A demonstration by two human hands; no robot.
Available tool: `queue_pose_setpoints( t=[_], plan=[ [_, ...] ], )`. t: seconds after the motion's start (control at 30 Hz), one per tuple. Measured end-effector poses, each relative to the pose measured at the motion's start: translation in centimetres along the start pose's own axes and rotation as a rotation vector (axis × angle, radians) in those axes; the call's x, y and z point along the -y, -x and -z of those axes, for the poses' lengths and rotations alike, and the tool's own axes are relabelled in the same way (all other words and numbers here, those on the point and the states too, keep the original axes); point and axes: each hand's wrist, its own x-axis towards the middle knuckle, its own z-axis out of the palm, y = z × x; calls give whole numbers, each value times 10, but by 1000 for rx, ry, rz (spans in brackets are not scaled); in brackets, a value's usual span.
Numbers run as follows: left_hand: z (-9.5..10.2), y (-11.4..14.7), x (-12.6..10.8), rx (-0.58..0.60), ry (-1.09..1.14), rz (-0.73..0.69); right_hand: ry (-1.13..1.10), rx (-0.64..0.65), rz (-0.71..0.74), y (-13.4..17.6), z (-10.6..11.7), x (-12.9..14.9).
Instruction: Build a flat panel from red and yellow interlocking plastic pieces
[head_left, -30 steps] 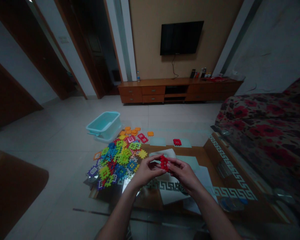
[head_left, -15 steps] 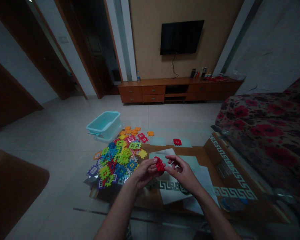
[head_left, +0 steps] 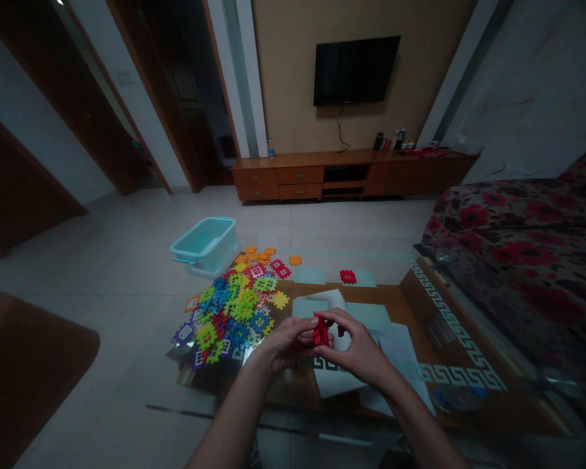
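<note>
Both hands meet above the glass table (head_left: pixel 449 397). My left hand (head_left: pixel 287 341) and my right hand (head_left: pixel 355 346) pinch a small red block piece (head_left: pixel 320 332) between their fingertips. It looks like red interlocking tiles joined together. To the left lies a pile of colourful interlocking tiles (head_left: pixel 234 305) in green, blue, yellow, orange and purple. A single red tile (head_left: pixel 348 276) lies apart at the far side of the table.
A light blue plastic tub (head_left: pixel 206 241) stands beyond the pile. White paper sheets (head_left: pixel 395 345) lie under my hands. A floral sofa (head_left: pixel 527 247) is on the right, a wooden TV cabinet (head_left: pixel 351 174) and wall TV (head_left: pixel 355 70) ahead.
The right hand let go of the red piece for a moment, fingers apart, then closed on it again. Both hands moved slightly lower and nearer to me.
</note>
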Motion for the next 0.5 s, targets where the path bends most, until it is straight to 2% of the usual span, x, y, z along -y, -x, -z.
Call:
queue_pose_setpoints(
  t=[0.5],
  plan=[
    [-2, 3, 0, 0, -5, -1, 33, -23, 11, 0, 1, 1]
  ],
)
